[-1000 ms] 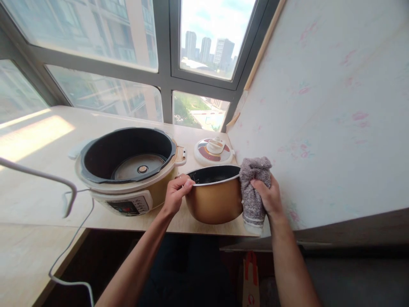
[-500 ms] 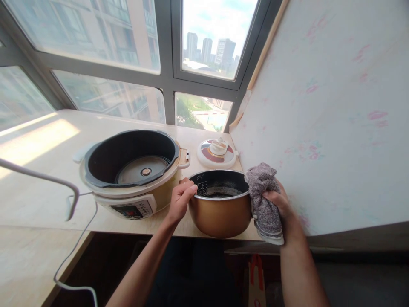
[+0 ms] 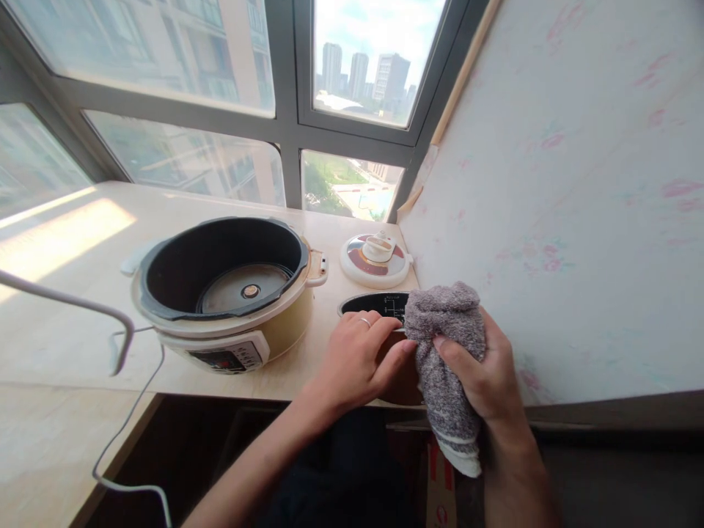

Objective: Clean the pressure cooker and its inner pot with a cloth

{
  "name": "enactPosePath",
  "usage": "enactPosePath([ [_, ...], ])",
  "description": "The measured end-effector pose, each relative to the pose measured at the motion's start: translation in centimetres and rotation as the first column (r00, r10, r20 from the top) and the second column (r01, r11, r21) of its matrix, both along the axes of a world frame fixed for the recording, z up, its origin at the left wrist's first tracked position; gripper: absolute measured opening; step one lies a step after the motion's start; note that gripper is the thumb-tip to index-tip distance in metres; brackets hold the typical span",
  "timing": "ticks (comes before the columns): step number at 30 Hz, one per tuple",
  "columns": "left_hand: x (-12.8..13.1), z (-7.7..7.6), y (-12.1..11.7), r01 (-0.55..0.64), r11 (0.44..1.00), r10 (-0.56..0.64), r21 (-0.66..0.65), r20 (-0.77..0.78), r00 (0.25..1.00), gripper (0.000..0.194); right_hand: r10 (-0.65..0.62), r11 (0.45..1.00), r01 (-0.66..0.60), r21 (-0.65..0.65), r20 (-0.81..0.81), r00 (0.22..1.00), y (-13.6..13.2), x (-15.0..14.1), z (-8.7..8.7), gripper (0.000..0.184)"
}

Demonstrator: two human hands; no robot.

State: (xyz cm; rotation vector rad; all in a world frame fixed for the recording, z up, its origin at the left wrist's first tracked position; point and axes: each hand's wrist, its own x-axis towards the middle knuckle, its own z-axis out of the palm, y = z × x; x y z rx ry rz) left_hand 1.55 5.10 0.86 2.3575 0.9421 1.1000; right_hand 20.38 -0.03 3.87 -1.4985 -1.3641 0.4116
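Observation:
The gold inner pot (image 3: 397, 378) with a dark inside and printed level marks sits at the counter's front edge. My left hand (image 3: 357, 359), a ring on one finger, is closed over its front rim, fingers at the inner side and thumb outside. My right hand (image 3: 489, 367) grips a bunched grey-brown towel (image 3: 448, 374), which hangs down in front of the pot and hides its right part. To the left stands the electric pressure cooker (image 3: 280, 330), uncovered, its heating plate showing. Its white and red lid (image 3: 375, 260) lies behind the pot.
A pale counter (image 3: 66, 293) runs along the windows, with a grey cord (image 3: 124, 440) trailing over its left front edge. The patterned wall (image 3: 594, 220) closes off the right. Below the counter edge, a paper bag (image 3: 441, 477) with red handles is partly visible.
My left hand has moved from the pot's left rim to its front rim, closer to the towel. The pot's level marks have shifted right. The towel has come leftward and hangs lower.

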Motion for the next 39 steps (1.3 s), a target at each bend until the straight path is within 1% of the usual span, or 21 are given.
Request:
enactPosePath([
  [2, 1.0, 0.1, -0.3, -0.016, 1.000, 0.015, 0.024, 0.009, 1.000, 0.036, -0.026, 0.999, 0.024, 0.027, 0.058, 0.998, -0.5, -0.9, -0.2, 0.026],
  [5, 1.8, -0.2, -0.4, -0.061, 0.998, 0.062, -0.013, 0.132, 0.989, 0.037, -0.009, 0.999, 0.005, 0.039, 0.103, 0.995, -1.1, -1.7, -0.4, 0.028],
  [7, 1.7, -0.4, -0.4, -0.057, 0.997, 0.067, -0.052, 0.218, 0.974, 0.037, 0.007, 0.999, -0.012, 0.037, 0.130, 0.992, -1.3, -1.9, -0.4, 0.030],
  [11, 1.1, -0.5, -0.1, -0.054, 0.993, 0.085, -0.107, 0.301, 0.950, 0.035, -0.060, 0.996, 0.047, 0.071, 0.187, 0.981, -1.5, -1.4, -0.4, 0.036],
  [12, 0.9, -0.6, 0.1, -0.063, 0.991, 0.099, -0.121, 0.320, 0.942, 0.035, -0.058, 0.996, 0.044, 0.078, 0.191, 0.980, -1.5, -1.2, -0.5, 0.037],
  [13, 0.7, -0.8, 0.3, -0.071, 0.988, 0.113, -0.134, 0.342, 0.933, 0.037, -0.040, 0.996, 0.025, 0.081, 0.193, 0.980, -1.5, -1.0, -0.5, 0.038],
  [16, 0.2, -1.5, 1.2, -0.094, 0.980, 0.160, -0.173, 0.424, 0.891, 0.050, 0.040, 0.995, -0.056, 0.088, 0.177, 0.983, -1.6, -0.4, -0.8, 0.038],
  [17, 0.0, -1.8, 1.5, -0.110, 0.975, 0.188, -0.192, 0.457, 0.870, 0.053, 0.054, 0.993, -0.069, 0.091, 0.160, 0.986, -1.6, -0.1, -0.9, 0.037],
  [19, -0.3, -2.4, 1.9, -0.143, 0.960, 0.251, -0.240, 0.517, 0.818, 0.051, 0.060, 0.994, -0.069, 0.088, 0.096, 0.994, -1.6, 0.4, -1.2, 0.034],
  [23, -0.7, -3.1, 2.1, -0.163, 0.937, 0.326, -0.310, 0.600, 0.730, 0.045, 0.033, 0.999, -0.031, 0.023, -0.121, 0.992, -1.0, 2.1, -2.3, 0.027],
  [25, -0.7, -3.3, 2.3, -0.169, 0.927, 0.353, -0.335, 0.629, 0.692, 0.046, -0.009, 1.000, 0.009, 0.000, -0.222, 0.975, -0.2, 3.1, -3.1, 0.025],
  [29, -0.4, -4.2, 3.0, -0.194, 0.902, 0.418, -0.386, 0.667, 0.617, 0.048, -0.138, 0.988, 0.154, 0.017, -0.352, 0.926, 2.1, 4.7, -4.8, 0.025],
  [31, -0.2, -4.6, 3.6, -0.196, 0.899, 0.425, -0.391, 0.675, 0.604, 0.049, -0.149, 0.986, 0.164, 0.005, -0.395, 0.906, 2.9, 5.3, -5.5, 0.025],
  [33, 0.0, -5.0, 4.3, -0.183, 0.902, 0.417, -0.390, 0.682, 0.601, 0.049, -0.098, 0.994, 0.106, -0.005, -0.426, 0.899, 3.4, 6.0, -6.1, 0.025],
  [35, 0.0, -5.4, 4.9, -0.155, 0.902, 0.411, -0.403, 0.693, 0.592, 0.049, -0.007, 1.000, 0.003, -0.010, -0.458, 0.889, 3.4, 6.6, -6.6, 0.027],
  [37, 0.0, -5.8, 5.5, -0.124, 0.896, 0.414, -0.425, 0.705, 0.576, 0.048, 0.083, 0.994, -0.107, -0.020, -0.492, 0.866, 3.1, 7.1, -6.9, 0.030],
  [39, 0.0, -6.0, 5.9, -0.107, 0.885, 0.431, -0.453, 0.712, 0.555, 0.049, 0.139, 0.984, -0.178, -0.025, -0.516, 0.845, 2.8, 7.2, -6.9, 0.035],
])
